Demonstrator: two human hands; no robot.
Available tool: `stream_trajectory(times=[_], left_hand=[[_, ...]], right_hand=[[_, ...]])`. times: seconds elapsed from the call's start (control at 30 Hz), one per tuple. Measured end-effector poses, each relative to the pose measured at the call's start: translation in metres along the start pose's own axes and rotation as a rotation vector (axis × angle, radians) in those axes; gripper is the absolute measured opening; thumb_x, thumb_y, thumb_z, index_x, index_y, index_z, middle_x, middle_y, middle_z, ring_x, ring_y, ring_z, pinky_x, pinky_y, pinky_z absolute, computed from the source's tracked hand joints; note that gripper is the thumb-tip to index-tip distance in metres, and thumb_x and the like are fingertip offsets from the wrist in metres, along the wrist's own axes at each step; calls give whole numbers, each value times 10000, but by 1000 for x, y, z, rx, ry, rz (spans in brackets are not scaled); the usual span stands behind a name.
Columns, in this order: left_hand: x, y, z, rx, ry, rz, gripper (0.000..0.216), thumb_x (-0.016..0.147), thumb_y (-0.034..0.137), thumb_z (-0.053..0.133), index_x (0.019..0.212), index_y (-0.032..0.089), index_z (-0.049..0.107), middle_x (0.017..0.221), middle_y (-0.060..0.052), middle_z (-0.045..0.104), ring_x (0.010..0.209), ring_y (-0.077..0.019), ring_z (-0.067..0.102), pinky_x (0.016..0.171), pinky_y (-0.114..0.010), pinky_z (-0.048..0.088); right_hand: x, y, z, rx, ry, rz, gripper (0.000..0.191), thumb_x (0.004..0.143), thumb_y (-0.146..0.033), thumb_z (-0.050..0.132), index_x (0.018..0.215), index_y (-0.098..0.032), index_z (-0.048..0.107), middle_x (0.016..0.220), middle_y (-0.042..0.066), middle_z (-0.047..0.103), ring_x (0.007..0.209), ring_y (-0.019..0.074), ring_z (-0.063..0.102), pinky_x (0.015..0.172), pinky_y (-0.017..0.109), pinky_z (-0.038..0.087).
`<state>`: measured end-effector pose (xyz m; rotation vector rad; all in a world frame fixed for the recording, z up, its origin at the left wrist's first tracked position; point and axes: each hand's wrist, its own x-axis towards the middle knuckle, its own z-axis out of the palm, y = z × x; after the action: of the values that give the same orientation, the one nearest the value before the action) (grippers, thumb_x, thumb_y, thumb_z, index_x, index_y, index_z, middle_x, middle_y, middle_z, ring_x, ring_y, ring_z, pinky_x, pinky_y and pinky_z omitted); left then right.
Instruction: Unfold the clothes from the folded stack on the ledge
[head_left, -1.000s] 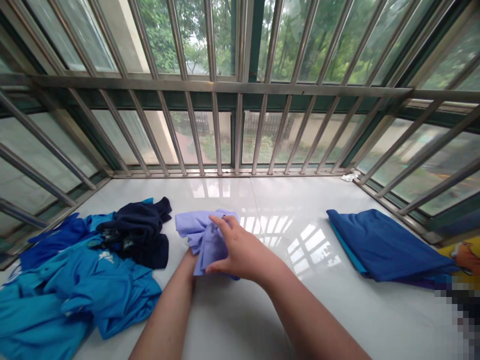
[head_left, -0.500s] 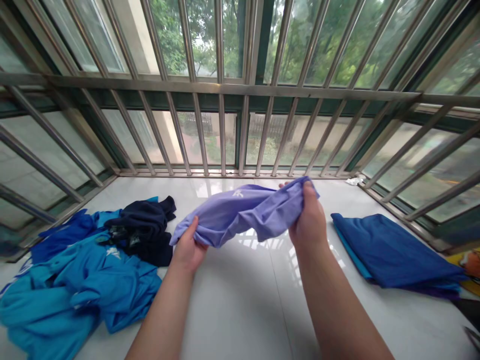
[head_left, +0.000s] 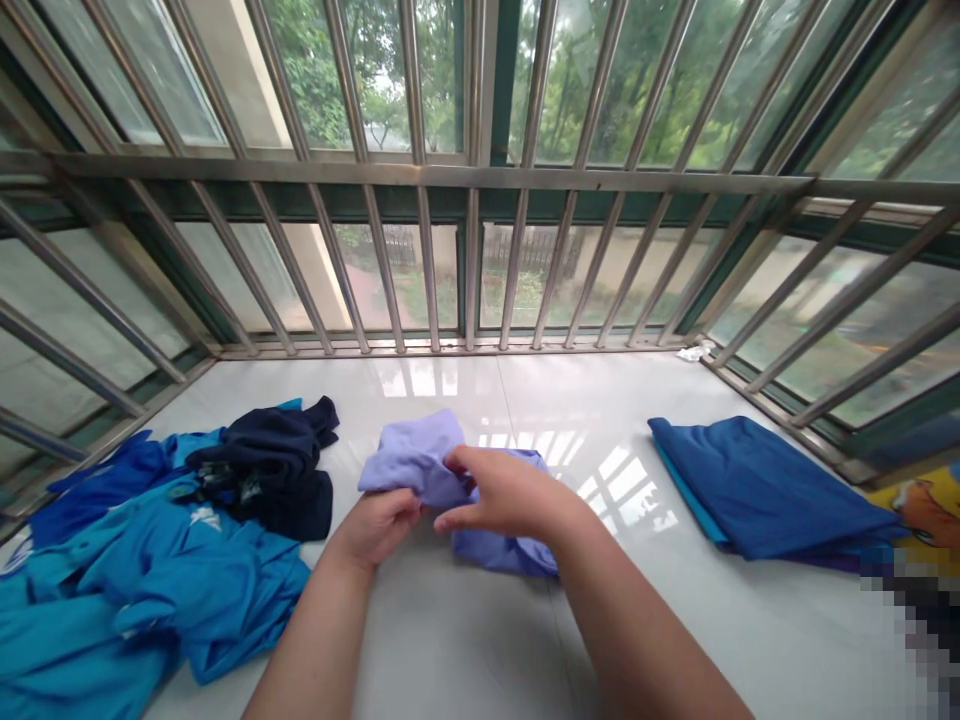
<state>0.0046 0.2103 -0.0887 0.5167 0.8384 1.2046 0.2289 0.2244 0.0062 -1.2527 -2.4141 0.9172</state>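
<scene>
Change since half a second ago: the lilac garment (head_left: 450,480), then stretched between raised hands, is now bunched and lowered onto the white tiled ledge (head_left: 465,640); both hands have come together over it. Judgement: the cloth is being gathered or re-gripped, not spread.
Window bars (head_left: 465,180): steel grille along the far edge of the ledge, well apart from the work.
Bright blue pile (head_left: 150,580): loose heap at left, near the garment but not touching it.
Folded blue garment (head_left: 757,490): flat at right, well apart.
Dark navy garment (head_left: 270,470): crumpled atop the pile.
Lilac garment, condition: thin, crumpled, centre of the ledge.
Right hand (head_left: 510,495): fingers pinching a fold on top.
Left hand (head_left: 375,525): closed on the near left edge.
</scene>
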Motion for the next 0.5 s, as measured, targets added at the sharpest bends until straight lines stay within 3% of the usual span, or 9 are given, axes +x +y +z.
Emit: stream_trajectory(times=[0.07, 0.13, 0.23, 0.33, 0.43, 0.5], left_hand=[[-4, -1, -1, 34, -26, -40, 380, 592, -71, 725, 865, 188, 779, 789, -32, 757, 888, -274, 777, 819, -366, 672], [-8, 1, 1, 21, -46, -50, 520, 598, -99, 745, 1012, 207, 813, 947, -72, 811, 1041, -314, 786, 946, -417, 658], [-9, 3, 6, 13, -78, -19, 731, 618, -90, 813, 1258, 262, 788, 1195, -114, 816, 1236, -373, 744, 1045, -476, 628], [-3, 4, 9, 72, -111, 47, 718, 628, -36, 893, 1270, 269, 789, 1275, -127, 799, 1326, -410, 695, 1064, -501, 623], [1, 5, 10, 104, -123, 92, 633, 650, 2, 921, 1228, 236, 807, 1254, -130, 805, 1368, -417, 662, 1104, -509, 598], [0, 5, 11, 77, -58, 84, 592, 679, 3, 906, 1223, 215, 808, 1184, -124, 821, 1350, -415, 674, 1093, -503, 602]], right_hand=[[8, -6, 15, -162, 58, 43, 367, 909, -472, 844, 1191, -280, 708, 1146, 75, 792, 1022, 279, 732, 809, 330, 472], [13, -9, 21, -255, 97, 64, 120, 1018, -384, 699, 1042, -267, 714, 1024, 64, 783, 948, 256, 721, 787, 323, 438], [15, -12, 13, -202, 150, 2, 190, 1048, -314, 593, 888, -236, 658, 954, 44, 735, 879, 209, 666, 771, 305, 407], [10, -16, -1, 57, 244, -29, 228, 1054, -318, 520, 860, -231, 602, 903, 9, 686, 863, 186, 614, 796, 289, 421], [0, -25, -9, 545, 222, -12, 284, 1053, -432, 498, 889, -236, 623, 881, -11, 684, 857, 188, 620, 802, 281, 469], [-4, -29, -10, 884, 213, 57, 296, 997, -514, 585, 937, -235, 662, 903, -4, 706, 847, 199, 643, 777, 286, 507]])
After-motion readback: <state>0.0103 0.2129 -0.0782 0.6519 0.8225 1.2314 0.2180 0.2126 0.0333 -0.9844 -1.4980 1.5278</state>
